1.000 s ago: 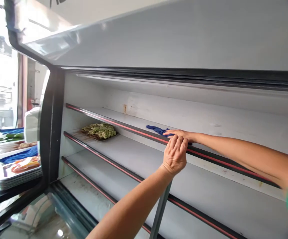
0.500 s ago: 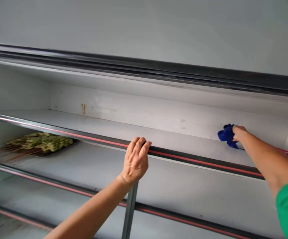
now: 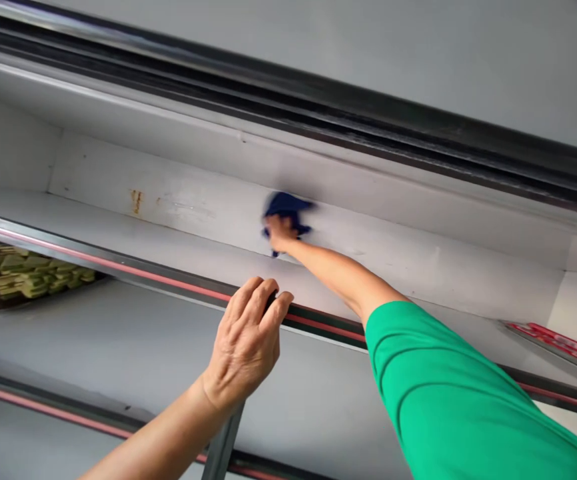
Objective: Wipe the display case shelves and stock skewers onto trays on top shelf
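Blue cloth [image 3: 286,203], bunched in the right hand [image 3: 281,233], sat against the back wall [image 3: 223,210] above the upper shelf [image 3: 188,253]. It looked light, limp and hard to damage; a handful from its middle seemed the surest hold, the rest likely to trail. The left hand [image 3: 246,337] was curled over the shelf's front edge [image 3: 178,279].

The top shelf [image 3: 118,233] is pale and long, and its dark front edge [image 3: 93,261] has a red stripe along it. At the right end of this shelf there is a flat red pack [image 3: 568,345], lying at a slant. The middle shelf [image 3: 118,333] is also pale; on its left part lies a dark tray with green food [image 3: 31,273]. Below is a lower shelf [image 3: 33,443], only partly visible.
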`<state>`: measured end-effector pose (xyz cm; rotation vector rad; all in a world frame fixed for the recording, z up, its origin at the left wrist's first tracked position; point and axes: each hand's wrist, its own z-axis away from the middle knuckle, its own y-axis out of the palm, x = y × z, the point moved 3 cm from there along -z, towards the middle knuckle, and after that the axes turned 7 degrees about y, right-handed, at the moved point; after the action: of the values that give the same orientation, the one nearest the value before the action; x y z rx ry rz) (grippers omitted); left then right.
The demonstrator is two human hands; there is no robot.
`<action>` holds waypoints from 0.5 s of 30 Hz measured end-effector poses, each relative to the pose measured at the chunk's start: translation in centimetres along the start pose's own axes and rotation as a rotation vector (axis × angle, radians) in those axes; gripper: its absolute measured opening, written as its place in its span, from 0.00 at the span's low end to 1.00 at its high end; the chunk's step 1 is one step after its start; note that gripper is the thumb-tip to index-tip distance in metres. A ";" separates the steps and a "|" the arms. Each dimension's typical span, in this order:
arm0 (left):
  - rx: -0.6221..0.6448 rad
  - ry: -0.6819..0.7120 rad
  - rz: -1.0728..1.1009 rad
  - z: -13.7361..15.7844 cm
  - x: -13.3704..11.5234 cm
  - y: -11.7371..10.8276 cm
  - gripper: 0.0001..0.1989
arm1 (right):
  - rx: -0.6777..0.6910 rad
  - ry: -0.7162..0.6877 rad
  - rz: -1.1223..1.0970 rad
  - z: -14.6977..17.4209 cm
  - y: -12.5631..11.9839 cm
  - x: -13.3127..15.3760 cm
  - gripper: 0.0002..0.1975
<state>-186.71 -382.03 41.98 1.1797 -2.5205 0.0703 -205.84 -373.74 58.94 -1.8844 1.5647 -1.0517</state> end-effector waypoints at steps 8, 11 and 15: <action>-0.010 0.032 -0.009 -0.2 0.2 -0.3 0.15 | 0.024 -0.788 0.781 0.3 2.8 -5.1 0.23; 0.021 0.059 -0.019 -0.5 0.3 -0.4 0.15 | 0.006 -0.697 0.823 0.8 -2.7 -13.3 0.20; 0.049 0.066 -0.023 -0.8 0.3 -0.2 0.15 | -0.047 -0.268 0.819 2.8 -10.8 -28.0 0.18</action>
<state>-186.49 -382.29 42.79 1.2057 -2.4604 0.1638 -198.68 -344.46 58.25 -1.1320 1.9231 -0.3816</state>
